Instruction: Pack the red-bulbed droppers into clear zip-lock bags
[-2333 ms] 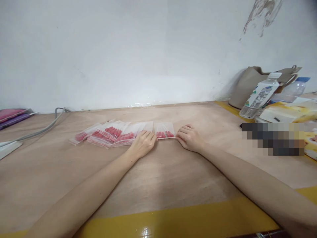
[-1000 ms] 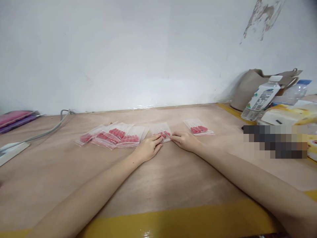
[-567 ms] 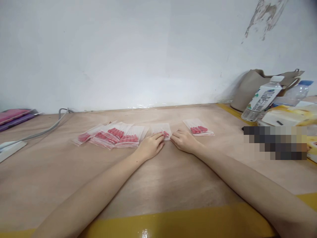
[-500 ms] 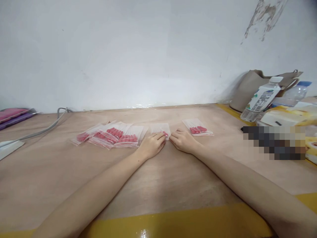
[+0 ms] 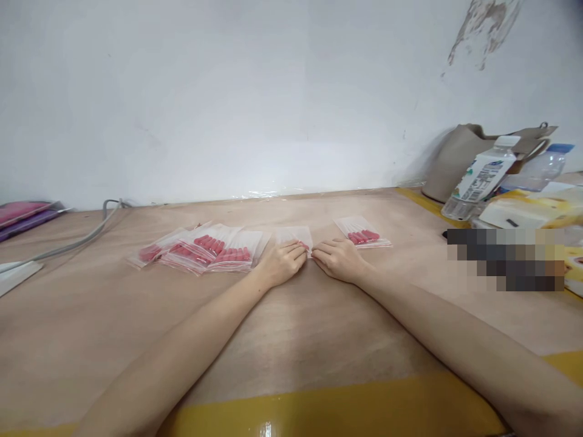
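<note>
A small clear zip bag [image 5: 294, 233] with red capsule-shaped pieces lies between my hands, its near edge mostly hidden under the fingers. My left hand [image 5: 286, 262] is closed over the near left part of this bag, fingers bent and pressed together. At its near right corner my right hand [image 5: 336, 260] is also closed, with the fingertips pinched on the edge. Just beyond the right hand lies another zip bag [image 5: 364, 233] with a row of red pieces. Left of my hands, several filled zip bags [image 5: 200, 249] overlap in a fanned pile.
To the right stand a bottle with a white cap [image 5: 483, 176], a blue-capped bottle [image 5: 542, 167] and a grey-brown bag [image 5: 449, 164]. A grey cable [image 5: 86, 235] and pink and purple packets [image 5: 27, 215] lie at far left. Yellow tape [image 5: 319, 403] runs along the front edge.
The view has shifted slightly. Both hands stay at the middle bag, with the right fingers lying a little flatter along its edge.
</note>
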Available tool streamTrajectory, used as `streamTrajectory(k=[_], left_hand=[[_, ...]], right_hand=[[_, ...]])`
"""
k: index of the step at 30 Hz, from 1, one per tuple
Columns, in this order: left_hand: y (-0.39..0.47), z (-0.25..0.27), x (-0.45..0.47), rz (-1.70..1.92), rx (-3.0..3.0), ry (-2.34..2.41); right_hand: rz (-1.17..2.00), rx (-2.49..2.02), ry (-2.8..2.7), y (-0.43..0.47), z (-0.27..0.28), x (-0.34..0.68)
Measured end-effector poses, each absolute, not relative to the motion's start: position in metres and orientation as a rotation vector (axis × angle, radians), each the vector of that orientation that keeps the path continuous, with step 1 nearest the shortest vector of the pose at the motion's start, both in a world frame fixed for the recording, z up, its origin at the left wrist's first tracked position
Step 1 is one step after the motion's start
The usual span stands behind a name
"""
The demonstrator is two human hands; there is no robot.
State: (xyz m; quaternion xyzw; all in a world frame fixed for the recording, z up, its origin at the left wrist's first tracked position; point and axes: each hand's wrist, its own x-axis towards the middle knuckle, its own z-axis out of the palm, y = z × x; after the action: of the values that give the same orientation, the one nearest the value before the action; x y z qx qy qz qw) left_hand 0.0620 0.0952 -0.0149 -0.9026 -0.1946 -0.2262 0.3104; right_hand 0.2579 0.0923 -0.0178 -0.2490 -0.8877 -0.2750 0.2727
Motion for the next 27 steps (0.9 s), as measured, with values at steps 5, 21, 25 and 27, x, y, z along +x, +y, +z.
streamTrajectory(k=[5, 21, 25, 27], left_hand=[[0.085, -0.01, 0.051, -0.598, -2.309, -0.524], [0.074, -0.005, 0.035, -0.471, -2.175, -0.765], [0.073, -0.005, 0.035, -0.449, -2.206, -0.744], [0.07, -0.003, 0.035, -0.448, -2.217, -0.749]], right_hand=[[-0.765, -0.668, -2.349, 0.09, -0.016, 0.264], [-0.814, -0.744, -2.323, 0.091, -0.015, 0.273], [-0.755, -0.759, -2.325, 0.091, -0.015, 0.272], [-0.681, -0.768, -2.326, 0.091, -0.015, 0.27]])
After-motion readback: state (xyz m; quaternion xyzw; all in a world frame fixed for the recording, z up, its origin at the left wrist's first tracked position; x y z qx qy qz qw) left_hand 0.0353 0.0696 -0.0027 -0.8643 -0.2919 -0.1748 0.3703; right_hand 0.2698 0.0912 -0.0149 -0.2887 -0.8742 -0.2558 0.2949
